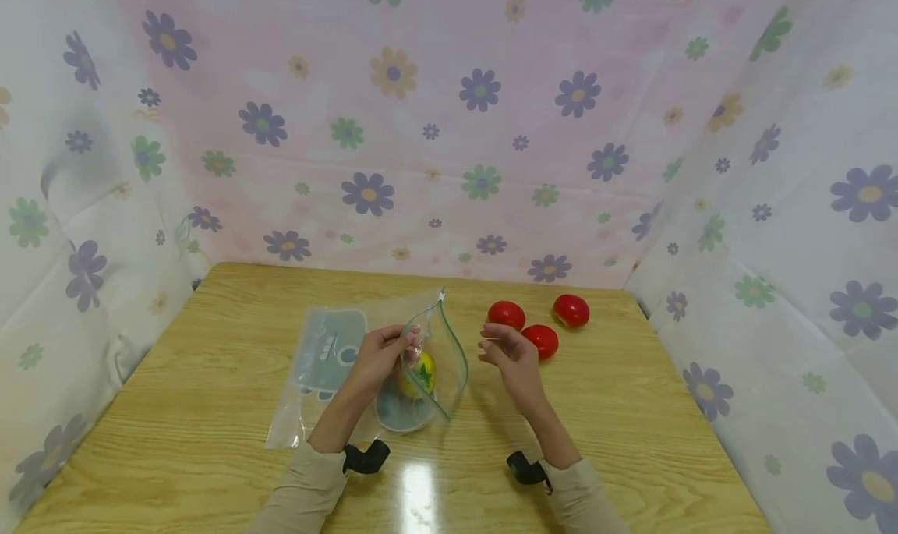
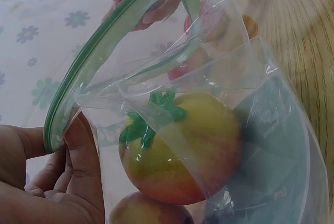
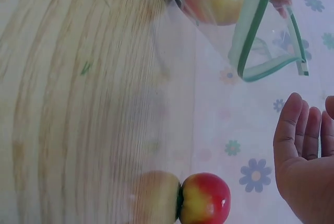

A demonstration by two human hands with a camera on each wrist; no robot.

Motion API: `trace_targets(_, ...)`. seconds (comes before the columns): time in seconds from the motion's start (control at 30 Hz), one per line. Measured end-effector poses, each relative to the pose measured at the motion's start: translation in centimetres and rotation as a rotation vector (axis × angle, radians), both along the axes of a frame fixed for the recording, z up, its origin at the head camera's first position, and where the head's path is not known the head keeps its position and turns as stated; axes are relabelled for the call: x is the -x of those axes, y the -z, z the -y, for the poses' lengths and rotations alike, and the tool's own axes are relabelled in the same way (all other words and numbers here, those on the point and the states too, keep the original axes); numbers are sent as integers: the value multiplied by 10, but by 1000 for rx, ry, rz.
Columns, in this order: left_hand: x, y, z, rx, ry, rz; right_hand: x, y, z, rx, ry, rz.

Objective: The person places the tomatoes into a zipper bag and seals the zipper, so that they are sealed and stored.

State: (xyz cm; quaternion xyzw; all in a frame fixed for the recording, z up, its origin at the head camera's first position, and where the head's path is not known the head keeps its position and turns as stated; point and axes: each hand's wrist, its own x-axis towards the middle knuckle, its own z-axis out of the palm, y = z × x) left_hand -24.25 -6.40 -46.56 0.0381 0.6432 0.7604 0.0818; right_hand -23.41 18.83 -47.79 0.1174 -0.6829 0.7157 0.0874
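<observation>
The left hand [image 1: 382,355] pinches one side of a clear zip bag [image 1: 461,351] at its green-edged mouth, thumb and fingers closed on the plastic, while the right hand [image 1: 515,355] holds nothing, its fingers loosely bent and apart, just beside the other side of that mouth. The bag stands propped near the middle of the table [image 1: 596,409], its mouth gaping toward the right hand, with a slider [image 1: 441,295] at the far end of the zip. Inside, low down, sits a yellow-and-red fruit [image 2: 209,130] with green leaves on top; a second round shape [image 2: 151,211] shows under it in the left wrist view, though whether that is another fruit or a reflection I cannot tell. The step in hand appears to be holding the bag ready for loading, with one fruit already in; the next move seems to call for the right hand to take up another piece, with the mouth held wide so the soft edge does not fold over. Beyond the right hand lie three red fruits [image 1: 540,342], all outside the bag. To the left, partly behind the left hand, another clear bag [image 1: 288,433] with a blue-grey cartoon print [image 1: 330,347] lies flat.
</observation>
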Motion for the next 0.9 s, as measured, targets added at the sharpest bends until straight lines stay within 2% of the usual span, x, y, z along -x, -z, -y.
trace_targets(0.17,0,0,0,2,-12,9,2,1,-9,18,57,20)
trace_targets(0.33,1,1,1,7,-10,7,3,1,-19,-4,169,53)
trace_targets(0.53,0,1,2,4,0,5,5,2,-34,-122,302,49)
trace_targets(0.77,-1,2,1,-4,3,11,6,0,-52,-344,501,10)
trace_targets(0.9,-2,3,2,-3,1,6,8,4,-60,-396,553,18)
